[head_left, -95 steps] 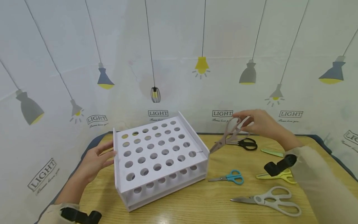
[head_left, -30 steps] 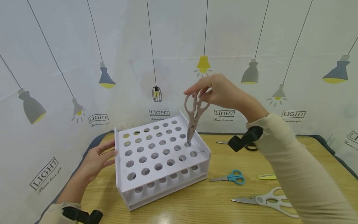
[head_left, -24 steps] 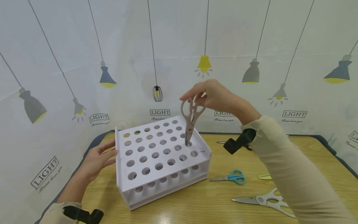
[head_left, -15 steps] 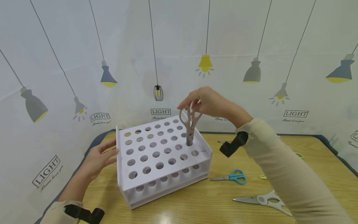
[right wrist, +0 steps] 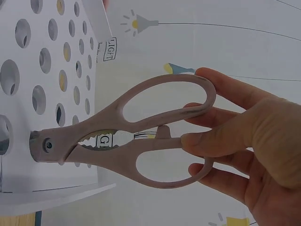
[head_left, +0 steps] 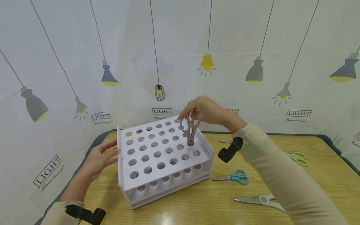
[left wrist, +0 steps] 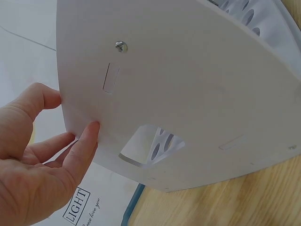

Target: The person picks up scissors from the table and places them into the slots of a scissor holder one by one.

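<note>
My right hand [right wrist: 235,136] is clamped on one pair of pinkish-brown scissors [right wrist: 120,157], thumb and fingers curled round the two handle loops. The scissors stand upright, handles up, with their two blades down inside one hole of the white rack [head_left: 164,157] and the single screw just above the rim. I count thirty holes in the top, five rows of six, and mine is the last on the right in the second row from the front. Six more round openings show along the lower level in front. My left hand [head_left: 97,161] has its fingers apart, the tips resting on the one side panel at its end of the rack. On the wooden table [head_left: 180,215] I see three other pairs by their handles: one blue pair [head_left: 234,177] with its tip just beside the rack, one white pair [head_left: 263,199] nearer me, and one green pair [head_left: 293,157] farther right. My right sleeve [head_left: 275,165] partly covers the white and green pairs. One more blade [head_left: 226,142] pokes out behind my wrist. Eight lamps are printed on the curtain [head_left: 182,31] behind, only one with a yellow shade.
</note>
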`<state>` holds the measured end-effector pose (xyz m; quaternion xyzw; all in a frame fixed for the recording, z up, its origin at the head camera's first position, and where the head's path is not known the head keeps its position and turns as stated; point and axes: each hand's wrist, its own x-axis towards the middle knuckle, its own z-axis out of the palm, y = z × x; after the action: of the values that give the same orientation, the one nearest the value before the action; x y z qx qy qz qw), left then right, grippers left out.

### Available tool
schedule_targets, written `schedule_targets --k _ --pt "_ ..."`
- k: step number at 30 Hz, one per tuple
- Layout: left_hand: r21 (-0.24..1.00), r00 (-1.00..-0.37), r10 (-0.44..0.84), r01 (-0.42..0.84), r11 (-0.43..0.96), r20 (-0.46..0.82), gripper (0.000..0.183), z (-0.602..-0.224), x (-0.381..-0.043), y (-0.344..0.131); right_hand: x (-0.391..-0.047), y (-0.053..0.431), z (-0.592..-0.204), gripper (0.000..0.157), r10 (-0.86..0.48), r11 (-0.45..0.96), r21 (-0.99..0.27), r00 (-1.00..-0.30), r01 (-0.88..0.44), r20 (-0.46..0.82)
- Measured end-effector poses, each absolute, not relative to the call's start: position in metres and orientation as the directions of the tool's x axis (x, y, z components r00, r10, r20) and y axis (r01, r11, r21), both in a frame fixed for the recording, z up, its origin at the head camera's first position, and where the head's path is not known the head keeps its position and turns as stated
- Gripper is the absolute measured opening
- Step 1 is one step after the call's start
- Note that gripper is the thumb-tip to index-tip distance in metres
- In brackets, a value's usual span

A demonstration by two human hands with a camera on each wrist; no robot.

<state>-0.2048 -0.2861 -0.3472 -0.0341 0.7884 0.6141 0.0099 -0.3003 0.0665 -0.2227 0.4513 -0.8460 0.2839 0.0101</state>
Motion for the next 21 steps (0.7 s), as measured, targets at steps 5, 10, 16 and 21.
schedule_targets --k 5,10,16,21 --pt "0.964 -0.997 -0.043 -0.072 0.255 -0.063 0.068 -0.3483 -0.2046 -0.2857 -0.3014 0.0647 -0.2275 0.039 -0.737 0.443 -0.493 -0.617 -0.749 0.275" --pt "0.962 -0.998 -0.039 -0.067 0.263 -0.058 0.068 -0.3489 -0.2043 -0.2867 -0.2991 0.0625 -0.2292 0.034 -0.728 0.467 -0.498 -0.637 -0.730 0.251" --pt "0.966 -0.998 -0.035 -0.055 0.251 -0.048 0.068 -0.3490 -0.2044 -0.2876 -0.2957 0.0607 -0.2290 0.032 -0.733 0.487 -0.473 -0.638 -0.734 0.236" --pt "0.966 -0.998 -0.040 -0.061 0.252 -0.052 0.069 -0.3501 -0.2057 -0.2878 -0.2960 0.0601 -0.2309 0.033 -0.736 0.498 -0.441 -0.633 -0.747 0.240"
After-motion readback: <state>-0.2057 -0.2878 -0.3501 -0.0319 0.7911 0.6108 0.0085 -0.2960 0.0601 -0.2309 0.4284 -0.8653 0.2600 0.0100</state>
